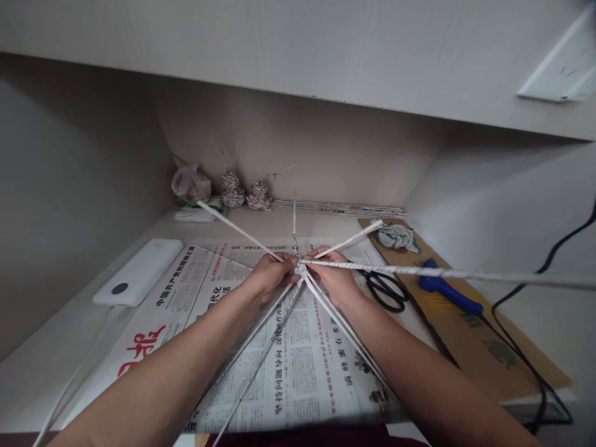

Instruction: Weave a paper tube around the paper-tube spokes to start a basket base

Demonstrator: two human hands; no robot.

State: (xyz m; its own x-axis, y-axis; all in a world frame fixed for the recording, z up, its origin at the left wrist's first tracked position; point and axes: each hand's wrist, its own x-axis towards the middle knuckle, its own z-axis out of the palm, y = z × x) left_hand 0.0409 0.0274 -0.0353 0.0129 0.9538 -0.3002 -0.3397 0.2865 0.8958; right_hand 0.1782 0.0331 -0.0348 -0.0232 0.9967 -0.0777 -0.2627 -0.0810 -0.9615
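Thin, rolled white rods [302, 269] radiate starlike from a small, crossed centre above spread newspaper [298, 379]; the left hand [274, 273] and right hand [333, 271] pinch that centre, fingers nearly closed. Cardboard [484, 351] lies rightward on the pale surface [60, 347]. Farther back, two gourd-shaped woven pieces [233, 195] stand before a plain wall [302, 143].

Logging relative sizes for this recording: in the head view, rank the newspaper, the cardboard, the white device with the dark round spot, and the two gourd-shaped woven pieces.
1. Newspaper
2. Cardboard
3. White device
4. Left woven piece and right woven piece: too alike to rank
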